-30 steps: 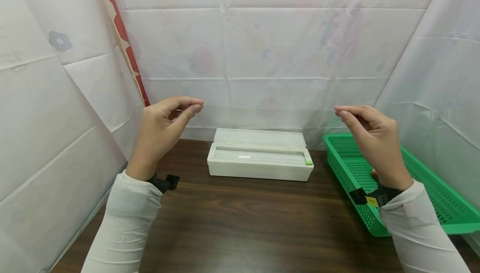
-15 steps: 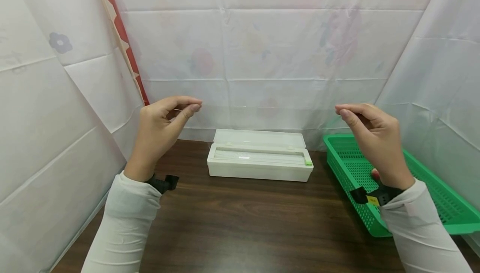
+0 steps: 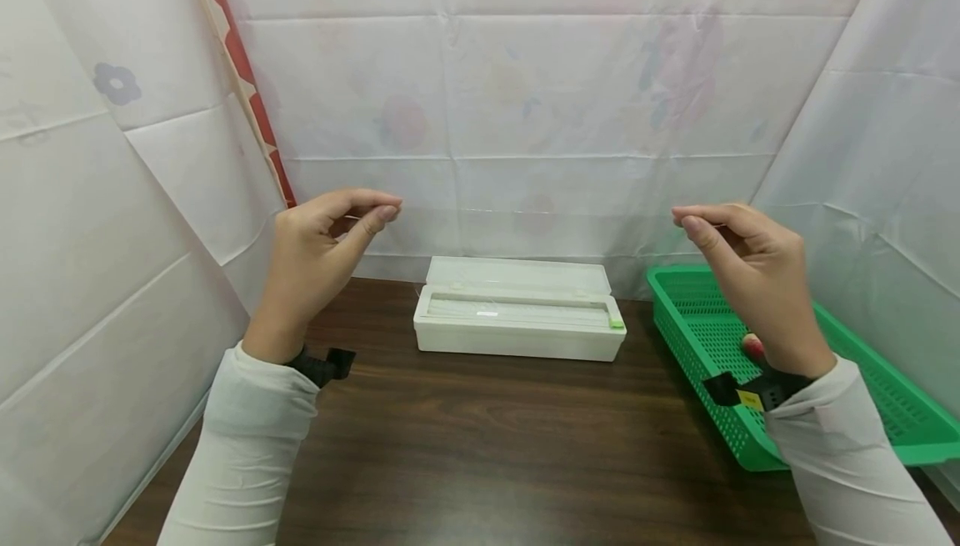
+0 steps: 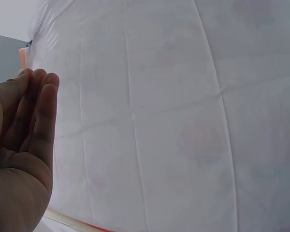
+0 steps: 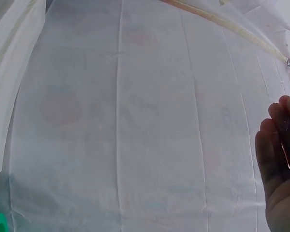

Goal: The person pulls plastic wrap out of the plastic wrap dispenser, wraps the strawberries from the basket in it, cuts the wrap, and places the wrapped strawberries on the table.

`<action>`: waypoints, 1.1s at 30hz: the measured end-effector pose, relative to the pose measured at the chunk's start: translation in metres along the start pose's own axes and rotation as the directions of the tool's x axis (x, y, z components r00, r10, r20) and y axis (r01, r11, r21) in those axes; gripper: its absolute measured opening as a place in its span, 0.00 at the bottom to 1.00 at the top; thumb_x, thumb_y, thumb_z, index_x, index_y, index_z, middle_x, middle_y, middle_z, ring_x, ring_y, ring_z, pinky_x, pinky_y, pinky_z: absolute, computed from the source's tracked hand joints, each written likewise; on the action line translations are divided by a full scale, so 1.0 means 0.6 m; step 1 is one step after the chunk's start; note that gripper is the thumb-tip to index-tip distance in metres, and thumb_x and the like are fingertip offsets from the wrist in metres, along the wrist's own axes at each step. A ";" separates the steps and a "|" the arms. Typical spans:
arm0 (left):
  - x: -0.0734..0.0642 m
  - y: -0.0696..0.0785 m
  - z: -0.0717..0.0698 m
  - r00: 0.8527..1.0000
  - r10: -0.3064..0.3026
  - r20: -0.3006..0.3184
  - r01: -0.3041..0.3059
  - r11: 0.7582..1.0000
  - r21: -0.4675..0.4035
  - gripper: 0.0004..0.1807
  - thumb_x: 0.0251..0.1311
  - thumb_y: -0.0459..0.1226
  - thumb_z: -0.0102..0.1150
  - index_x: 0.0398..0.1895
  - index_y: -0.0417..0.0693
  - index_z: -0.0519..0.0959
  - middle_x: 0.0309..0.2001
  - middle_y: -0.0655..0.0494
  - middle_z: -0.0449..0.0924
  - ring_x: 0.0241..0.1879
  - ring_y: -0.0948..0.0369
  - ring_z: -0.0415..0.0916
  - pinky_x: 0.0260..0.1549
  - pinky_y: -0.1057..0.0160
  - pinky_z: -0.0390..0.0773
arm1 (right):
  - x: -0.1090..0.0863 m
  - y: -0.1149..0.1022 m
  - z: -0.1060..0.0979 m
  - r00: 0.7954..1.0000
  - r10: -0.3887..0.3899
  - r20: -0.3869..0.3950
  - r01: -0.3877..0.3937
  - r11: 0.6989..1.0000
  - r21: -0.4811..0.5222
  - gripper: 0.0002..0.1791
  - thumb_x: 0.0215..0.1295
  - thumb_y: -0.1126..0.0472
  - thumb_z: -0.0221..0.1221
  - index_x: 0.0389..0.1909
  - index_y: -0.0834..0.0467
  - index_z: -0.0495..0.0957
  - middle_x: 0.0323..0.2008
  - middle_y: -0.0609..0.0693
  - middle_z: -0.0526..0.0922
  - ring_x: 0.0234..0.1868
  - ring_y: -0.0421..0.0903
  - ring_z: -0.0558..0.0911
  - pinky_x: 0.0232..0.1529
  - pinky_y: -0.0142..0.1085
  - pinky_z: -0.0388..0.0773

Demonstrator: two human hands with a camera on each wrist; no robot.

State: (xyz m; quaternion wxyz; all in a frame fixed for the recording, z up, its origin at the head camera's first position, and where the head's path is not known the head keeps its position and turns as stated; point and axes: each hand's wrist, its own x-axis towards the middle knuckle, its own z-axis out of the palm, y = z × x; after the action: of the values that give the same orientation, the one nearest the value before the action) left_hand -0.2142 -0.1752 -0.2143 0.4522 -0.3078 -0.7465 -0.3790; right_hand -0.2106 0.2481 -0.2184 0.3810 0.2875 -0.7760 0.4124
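A clear sheet of cling film (image 3: 504, 212) stretches between my two raised hands, showing mostly as a thin pale edge line. My left hand (image 3: 318, 250) pinches its left end between thumb and fingers. The right end is pinched the same way by my right hand (image 3: 750, 267). Shiny creases of the film (image 4: 49, 37) show beyond the left fingertips in the left wrist view. Behind and below the hands, a white cling film dispenser (image 3: 517, 340) sits on the table with its lid (image 3: 519, 275) tipped back. A green slide cutter (image 3: 617, 323) is at its right end.
To the right, a green plastic basket (image 3: 678, 338) stands under my right forearm. A red and yellow round fruit (image 3: 752, 347) lies in it, partly hidden by the wrist. White patterned sheeting (image 3: 525, 87) encloses the dark wood table (image 3: 480, 446) at the back and sides.
My hands have drifted slightly apart and a little upward, the film still between them. More of the fruit in the basket shows beside my right wrist.
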 end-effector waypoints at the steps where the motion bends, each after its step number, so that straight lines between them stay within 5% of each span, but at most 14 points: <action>1: 0.000 0.001 0.000 1.000 0.001 0.001 -0.001 1.000 0.003 0.08 0.57 0.26 0.70 0.39 0.42 0.89 0.37 0.55 0.88 0.35 0.70 0.81 0.36 0.75 0.77 | 0.000 -0.001 -0.001 1.000 -0.004 0.002 0.004 1.000 -0.006 0.12 0.71 0.69 0.59 0.51 0.62 0.85 0.44 0.52 0.86 0.41 0.42 0.80 0.39 0.26 0.73; 16: -0.009 0.002 -0.003 1.000 -0.006 0.019 0.006 1.000 0.015 0.09 0.58 0.26 0.69 0.41 0.44 0.89 0.38 0.56 0.88 0.38 0.68 0.81 0.42 0.73 0.77 | -0.002 -0.002 -0.003 1.000 0.018 0.022 -0.018 0.999 -0.029 0.12 0.71 0.70 0.59 0.52 0.62 0.85 0.46 0.51 0.87 0.48 0.40 0.80 0.49 0.25 0.72; 27: -0.016 0.004 -0.012 0.995 0.043 0.087 -0.033 0.992 -0.119 0.11 0.58 0.21 0.66 0.42 0.38 0.87 0.38 0.54 0.87 0.38 0.66 0.82 0.43 0.69 0.79 | -0.010 -0.005 -0.004 0.999 0.015 0.035 -0.015 1.000 0.001 0.12 0.70 0.71 0.59 0.51 0.64 0.84 0.42 0.52 0.86 0.43 0.41 0.83 0.47 0.24 0.76; 33: -0.025 0.003 -0.014 0.992 0.005 0.128 0.022 0.979 -0.203 0.11 0.61 0.21 0.63 0.44 0.38 0.86 0.39 0.53 0.87 0.39 0.61 0.83 0.43 0.68 0.80 | -0.015 -0.008 -0.004 0.999 0.013 0.048 -0.013 1.000 0.009 0.12 0.71 0.70 0.59 0.52 0.62 0.84 0.42 0.54 0.86 0.42 0.44 0.84 0.45 0.26 0.78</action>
State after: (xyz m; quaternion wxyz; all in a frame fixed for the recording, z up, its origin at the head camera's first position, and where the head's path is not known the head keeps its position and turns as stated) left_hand -0.2029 -0.1832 -0.2251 0.3681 -0.3729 -0.7323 -0.4350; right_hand -0.2013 0.2489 -0.2232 0.3584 0.2939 -0.7848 0.4115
